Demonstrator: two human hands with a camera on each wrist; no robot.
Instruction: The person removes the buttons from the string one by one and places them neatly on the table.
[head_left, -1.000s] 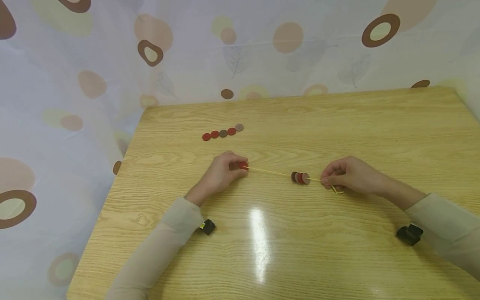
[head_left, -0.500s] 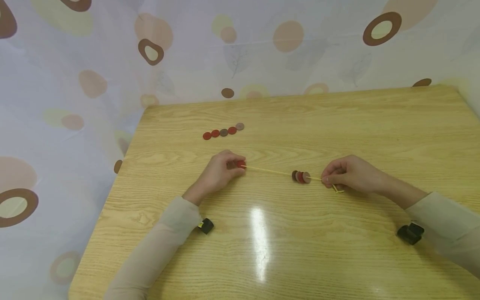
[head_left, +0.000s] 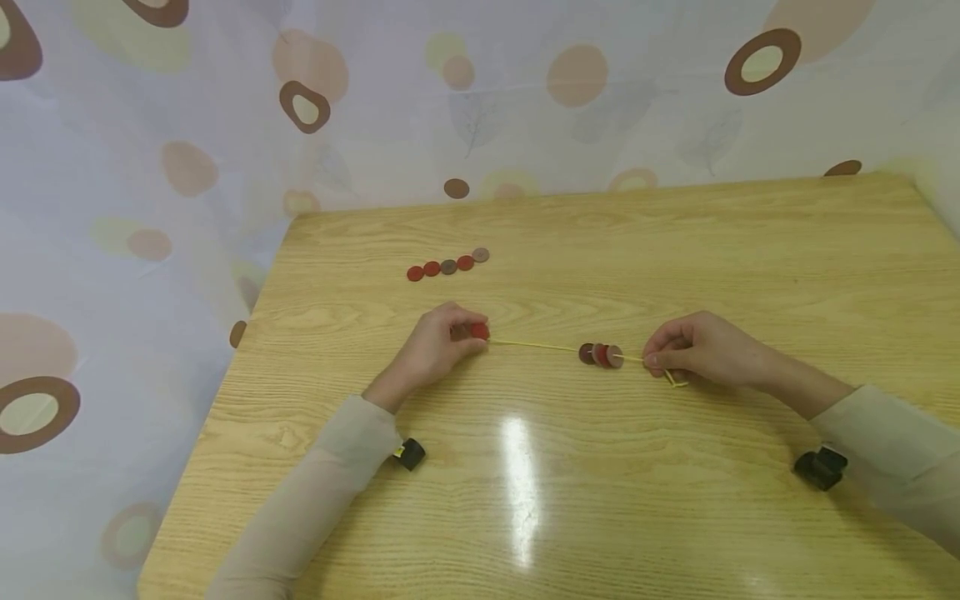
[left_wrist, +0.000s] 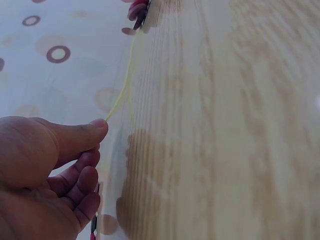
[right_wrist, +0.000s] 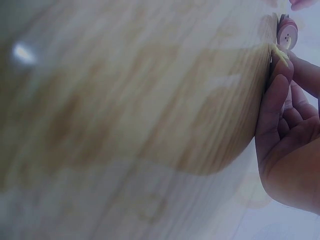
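Observation:
A yellow string (head_left: 534, 344) runs between the two hands. Near its right part hang several threaded buttons (head_left: 603, 356), dark brown, pinkish and red; holes show in the pinkish button (right_wrist: 287, 36) in the right wrist view. My left hand (head_left: 437, 342) pinches a red button (head_left: 480, 332) between thumb and fingers, and the string leads from there to the right. In the left wrist view the thumb (left_wrist: 82, 134) hides that button. Thumb and forefinger of my right hand (head_left: 701, 350) pinch the string just right of the threaded buttons, its bent tail (head_left: 675, 381) sticking out below.
Beyond the left hand, a slanting row of loose buttons (head_left: 448, 267), red, grey-brown and pinkish, lies on the wooden table (head_left: 637, 500). A patterned cloth (head_left: 517, 142) hangs behind the table and along its left side. Each wrist wears a small black camera (head_left: 821, 467).
My left hand has moved slightly left with the red button. The dark brown button at the left of the threaded group has turned and spread a little leftward. My right hand stays put.

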